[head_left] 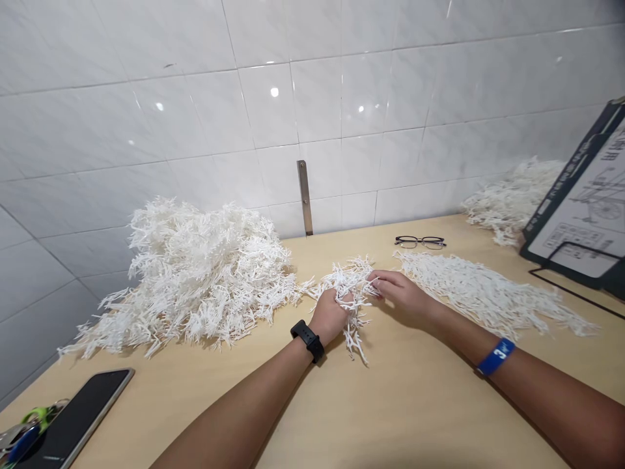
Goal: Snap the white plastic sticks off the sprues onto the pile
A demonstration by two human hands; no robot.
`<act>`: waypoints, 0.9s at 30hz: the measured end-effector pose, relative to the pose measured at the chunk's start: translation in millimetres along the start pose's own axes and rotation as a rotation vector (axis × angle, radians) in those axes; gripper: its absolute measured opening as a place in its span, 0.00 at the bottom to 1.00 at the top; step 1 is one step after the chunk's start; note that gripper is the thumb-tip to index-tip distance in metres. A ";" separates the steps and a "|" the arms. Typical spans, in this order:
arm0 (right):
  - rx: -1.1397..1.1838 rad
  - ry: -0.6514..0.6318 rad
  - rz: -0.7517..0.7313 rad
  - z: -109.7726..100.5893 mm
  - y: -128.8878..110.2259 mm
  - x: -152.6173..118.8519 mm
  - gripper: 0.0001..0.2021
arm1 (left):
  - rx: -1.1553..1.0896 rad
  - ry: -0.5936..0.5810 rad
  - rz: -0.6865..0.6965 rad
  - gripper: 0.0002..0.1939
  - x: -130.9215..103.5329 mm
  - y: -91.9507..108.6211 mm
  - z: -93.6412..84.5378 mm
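My left hand, with a black watch on its wrist, is closed round part of a bunch of thin white branching strands in the middle of the table. Strands hang down below its fingers. At the bunch's right edge, my right hand has its fingertips pinched on strand ends; a blue band circles that forearm. To the left rises a tall tangled heap of the same white strands, which reaches almost to the bunch. A flatter, more aligned pile lies right of my right hand.
Folded-out eyeglasses lie near the wall. Another white heap sits at the back right behind a tilted clipboard-like board with a black wire stand. A phone and keys lie front left. A metal bar is fixed to the tiled wall.
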State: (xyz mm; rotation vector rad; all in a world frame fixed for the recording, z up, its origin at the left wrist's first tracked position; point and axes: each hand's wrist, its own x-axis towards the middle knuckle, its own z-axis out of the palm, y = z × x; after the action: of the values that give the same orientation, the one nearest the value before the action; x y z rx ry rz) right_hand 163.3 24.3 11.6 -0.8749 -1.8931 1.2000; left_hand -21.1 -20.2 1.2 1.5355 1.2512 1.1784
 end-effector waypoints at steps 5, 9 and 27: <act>-0.159 0.035 -0.016 -1.8 3.3 2.1 0.10 | -0.006 0.008 -0.006 0.14 -0.5 2.1 -0.8; -0.334 0.082 -0.023 -7.6 6.8 5.6 0.08 | -0.013 0.013 -0.005 0.13 -0.9 4.2 -0.6; -0.459 0.080 -0.094 -20.2 4.2 8.2 0.12 | -0.049 -0.013 -0.032 0.12 -1.1 7.3 -1.0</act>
State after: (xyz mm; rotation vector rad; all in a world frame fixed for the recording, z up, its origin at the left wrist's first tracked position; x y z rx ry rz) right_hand 176.9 41.4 15.6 -1.0382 -2.1539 0.6698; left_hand -20.6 -22.5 8.3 1.4801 1.2249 1.1682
